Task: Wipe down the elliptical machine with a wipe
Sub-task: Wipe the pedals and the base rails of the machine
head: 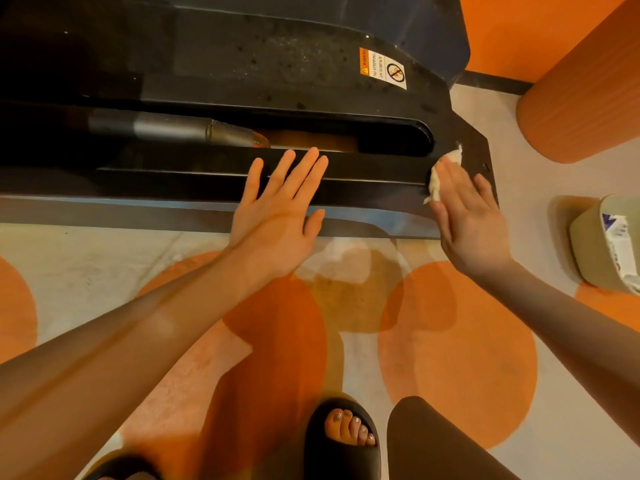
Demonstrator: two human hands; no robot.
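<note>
A person is crouching at the rear end of one black elliptical machine (242, 77), both bare arms reaching forward over an orange-and-grey patterned floor (450, 358). Two hands are showing. The left hand (280, 216) is lying flat with its fingers straight and slightly spread, fingertips resting on the machine's lower black rail and holding nothing. The right hand (467, 209) is pressing one crumpled white wipe (445, 174) against the rear corner of the base, fingers straight and close together; the wipe is sitting beneath the fingers, bunching out past the fingertips and along the hand's inner edge. One metal roller arm (173, 128) is lying in the slot running along the base, just beyond the left fingertips. One warning sticker (382, 68) in orange and white is showing on the machine's top cover, well above the wipe. To the right, one pale container (595, 247) with a white wrapper in its mouth is standing on the floor, near the right hand but apart from it. One orange rounded column (585, 98) is rising behind it. Two black slide sandals (343, 441) are appearing at the bottom edge, one only partly visible.
</note>
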